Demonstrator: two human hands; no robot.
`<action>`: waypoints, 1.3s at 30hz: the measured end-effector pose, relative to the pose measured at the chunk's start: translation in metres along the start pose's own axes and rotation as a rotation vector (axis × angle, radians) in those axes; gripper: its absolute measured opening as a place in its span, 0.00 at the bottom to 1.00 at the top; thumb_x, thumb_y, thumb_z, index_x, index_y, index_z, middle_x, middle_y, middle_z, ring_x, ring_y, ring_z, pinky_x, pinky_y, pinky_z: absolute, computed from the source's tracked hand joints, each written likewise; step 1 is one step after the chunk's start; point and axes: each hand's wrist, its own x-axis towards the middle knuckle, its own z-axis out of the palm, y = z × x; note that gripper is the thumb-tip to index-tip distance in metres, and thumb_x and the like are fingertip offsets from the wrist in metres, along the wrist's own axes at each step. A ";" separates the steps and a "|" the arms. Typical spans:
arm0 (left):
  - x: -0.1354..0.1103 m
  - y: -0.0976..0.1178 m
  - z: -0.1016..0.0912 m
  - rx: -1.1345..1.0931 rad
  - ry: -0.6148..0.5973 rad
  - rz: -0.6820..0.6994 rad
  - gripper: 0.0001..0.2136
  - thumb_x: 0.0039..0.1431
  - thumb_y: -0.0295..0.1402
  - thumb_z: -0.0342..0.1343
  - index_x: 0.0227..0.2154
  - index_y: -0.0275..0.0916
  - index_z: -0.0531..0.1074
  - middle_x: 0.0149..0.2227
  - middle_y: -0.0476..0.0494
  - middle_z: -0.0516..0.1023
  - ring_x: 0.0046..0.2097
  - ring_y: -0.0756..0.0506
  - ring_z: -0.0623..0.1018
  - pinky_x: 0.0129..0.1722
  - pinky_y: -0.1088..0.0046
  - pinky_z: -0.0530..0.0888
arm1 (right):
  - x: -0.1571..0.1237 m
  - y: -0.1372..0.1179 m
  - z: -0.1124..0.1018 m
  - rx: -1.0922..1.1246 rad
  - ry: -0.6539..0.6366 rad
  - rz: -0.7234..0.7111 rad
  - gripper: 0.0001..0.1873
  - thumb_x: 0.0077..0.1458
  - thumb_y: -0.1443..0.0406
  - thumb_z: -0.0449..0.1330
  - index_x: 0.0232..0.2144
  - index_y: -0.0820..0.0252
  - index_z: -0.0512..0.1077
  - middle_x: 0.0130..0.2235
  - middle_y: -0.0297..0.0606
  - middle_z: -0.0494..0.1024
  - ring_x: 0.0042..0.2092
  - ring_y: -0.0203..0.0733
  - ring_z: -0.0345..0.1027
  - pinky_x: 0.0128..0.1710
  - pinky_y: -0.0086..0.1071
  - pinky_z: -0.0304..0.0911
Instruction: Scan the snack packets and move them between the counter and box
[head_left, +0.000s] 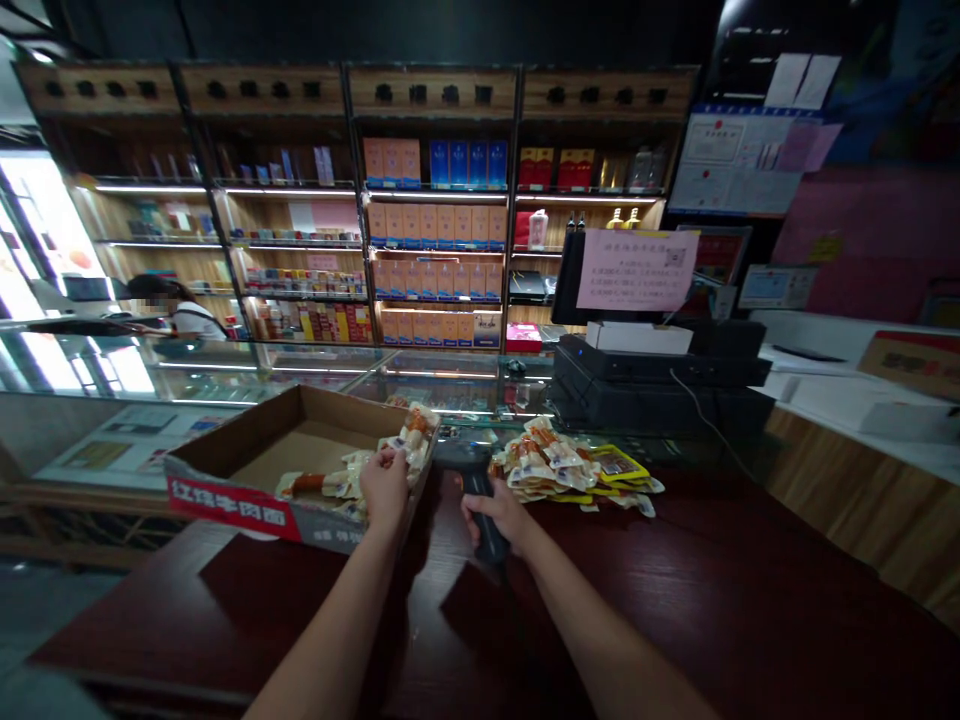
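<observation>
My left hand [386, 487] is over the right side of an open cardboard box [225, 510], its fingers pinched on a clear-and-white snack packet [349, 482]. More vacuum-packed snacks with orange-brown contents [416, 430] lie along the box's right wall and front. In my right hand [504, 515] is a black handheld barcode scanner [490, 530], held upright over the counter. Just beyond it lies a pile of similar snack packets [544, 460]. Yellow packets [619, 463] stick out at the pile's right side.
A dark red-brown counter [675, 600] spreads in front of me. Behind it stand a glass display case [442, 375] and a checkout screen with a pink paper sign [637, 270]. Shelves hold boxed goods [439, 228]. A person [191, 315] is at the far left.
</observation>
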 end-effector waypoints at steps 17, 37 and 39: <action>0.016 0.024 -0.035 0.017 0.305 0.208 0.26 0.47 0.28 0.56 0.52 0.33 0.59 0.56 0.32 0.62 0.59 0.40 0.62 0.59 0.61 0.57 | 0.021 0.011 0.040 0.028 -0.043 0.018 0.22 0.39 0.59 0.66 0.36 0.61 0.65 0.18 0.26 0.70 0.14 0.31 0.61 0.12 0.26 0.62; -0.127 0.036 0.121 -0.392 -0.790 -0.749 0.11 0.51 0.37 0.57 0.26 0.34 0.66 0.23 0.46 0.74 0.20 0.52 0.74 0.20 0.77 0.70 | -0.067 0.023 -0.078 0.064 0.539 -0.349 0.13 0.43 0.59 0.63 0.25 0.61 0.64 0.18 0.27 0.67 0.14 0.30 0.59 0.14 0.26 0.61; -0.129 0.036 0.135 -0.354 -0.691 -0.749 0.10 0.52 0.35 0.57 0.24 0.35 0.65 0.22 0.47 0.73 0.19 0.52 0.73 0.18 0.79 0.67 | -0.068 0.027 -0.082 0.075 0.553 -0.354 0.13 0.44 0.60 0.63 0.27 0.61 0.64 0.19 0.27 0.68 0.15 0.30 0.59 0.14 0.26 0.61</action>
